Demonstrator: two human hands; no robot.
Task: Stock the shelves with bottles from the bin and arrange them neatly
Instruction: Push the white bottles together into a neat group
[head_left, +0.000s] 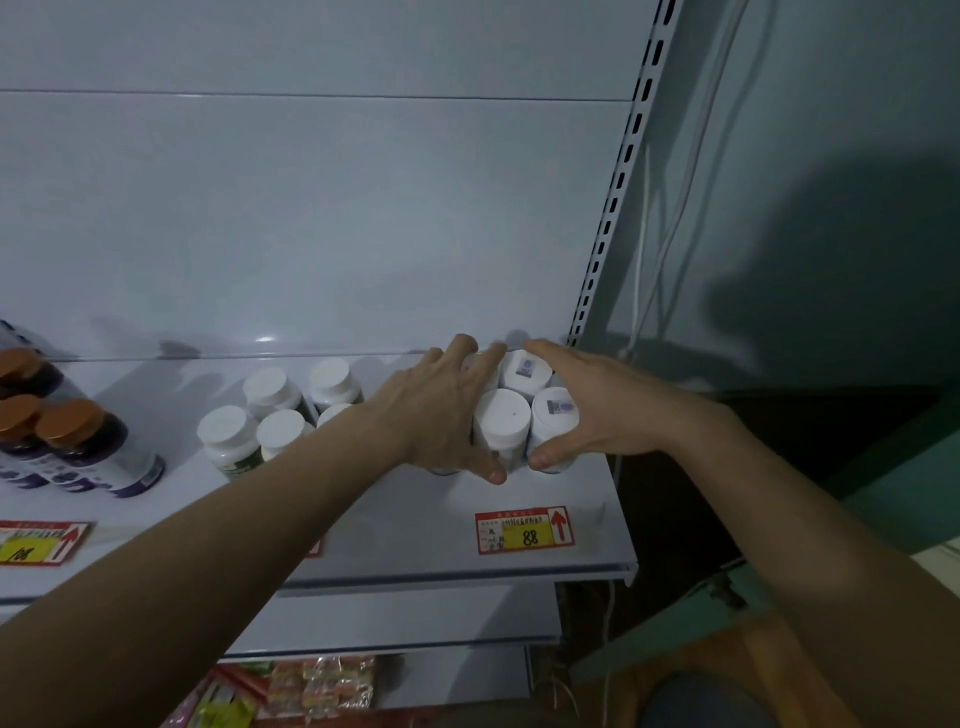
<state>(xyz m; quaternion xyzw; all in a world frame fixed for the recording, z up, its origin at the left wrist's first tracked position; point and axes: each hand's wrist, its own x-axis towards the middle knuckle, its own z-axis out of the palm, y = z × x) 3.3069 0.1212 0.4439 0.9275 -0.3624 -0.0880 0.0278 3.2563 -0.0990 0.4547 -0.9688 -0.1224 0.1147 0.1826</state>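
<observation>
The white shelf is carrying everything here, with a cluster of white-capped bottles sitting at its right end, just behind a red price tag reading 88. Both hands are cupping that cluster from either side, the left hand curling its fingers and thumb round the left bottles and the right hand wrapping the right ones, so neither is spread flat. Further left, more white bottles are standing in a loose group, and dark bottles with orange caps are sitting by the left edge.
</observation>
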